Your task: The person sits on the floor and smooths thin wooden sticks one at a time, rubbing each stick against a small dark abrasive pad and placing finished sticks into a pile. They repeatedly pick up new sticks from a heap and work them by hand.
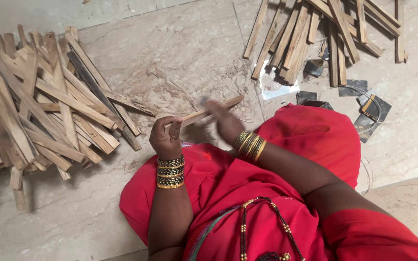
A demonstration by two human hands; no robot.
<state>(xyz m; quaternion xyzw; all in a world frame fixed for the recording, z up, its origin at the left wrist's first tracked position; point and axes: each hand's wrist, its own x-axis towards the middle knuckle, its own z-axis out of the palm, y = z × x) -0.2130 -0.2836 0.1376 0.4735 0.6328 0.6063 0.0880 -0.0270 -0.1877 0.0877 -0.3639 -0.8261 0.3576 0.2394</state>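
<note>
Here the left hand (166, 137) is clenched around the near end of a thin wooden strip (212, 110), which slants up and away from the grip toward the right, held above the stone floor (180, 58) and in front of the red-clothed lap (310, 133). The right hand (224, 121) is blurred against the middle of the strip, just beyond the left grip; it touches or rubs the wood, but I cannot tell whether its fingers are closed on it or on some small thing pressed to it. The likeliest trouble, as I judge it, is a splinter or a scraped fingertip, since the strip looks rough and the right hand slides close along its edge; a slack left grip could also let the strip twist or slip down onto the lap. Away to the left of the grip lies a large heap of strips (39, 106), criss-crossed and loose, so pulling one from it could shift the others. Beyond the strip's far end, up and to the right, a second bundle of strips (310, 34) rests on the floor, with dark sandpaper-like squares (372, 113) and a thin wire loop (364, 94) just beside the knee. Nothing stands between the hands and either pile, though the raised knee crowds the right arm's reach.
</note>
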